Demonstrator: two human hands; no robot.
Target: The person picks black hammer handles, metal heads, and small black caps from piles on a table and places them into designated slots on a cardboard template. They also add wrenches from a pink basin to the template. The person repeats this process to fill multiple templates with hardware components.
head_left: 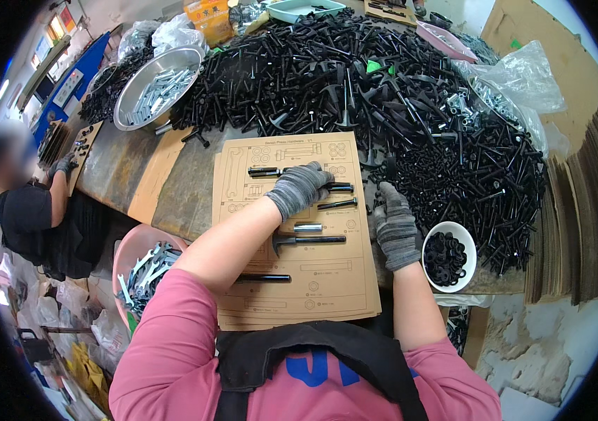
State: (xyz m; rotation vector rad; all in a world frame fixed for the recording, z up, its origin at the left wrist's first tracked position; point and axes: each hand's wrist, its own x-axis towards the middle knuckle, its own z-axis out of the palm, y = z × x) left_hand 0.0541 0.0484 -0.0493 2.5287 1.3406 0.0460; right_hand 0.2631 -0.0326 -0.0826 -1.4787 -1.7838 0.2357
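Observation:
A stack of printed cardboard sheets (pixel 246 210) lies in front of me, with outlines of hardware on the top one. My left hand (pixel 300 188), in a grey knit glove, rests over its upper part with curled fingers; what they grip is hidden. A black bolt (pixel 341 187) sticks out beside the fingertips, and a black cylindrical part (pixel 264 172) lies left of them. Below are another black bolt (pixel 337 204), a silver sleeve (pixel 308 227), a black hammer-shaped part (pixel 313 240) and a black rod (pixel 264 278). My right hand (pixel 395 228), also gloved, is open beside the small black bolts (pixel 446 168).
A large heap of black bolts (pixel 264 77) covers the far table. Around it stand a steel bowl (pixel 125 105) of silver sleeves, a white bowl (pixel 472 270) of black nuts and a pink tub (pixel 125 252) of wrenches. A co-worker (pixel 32 210) works at the left.

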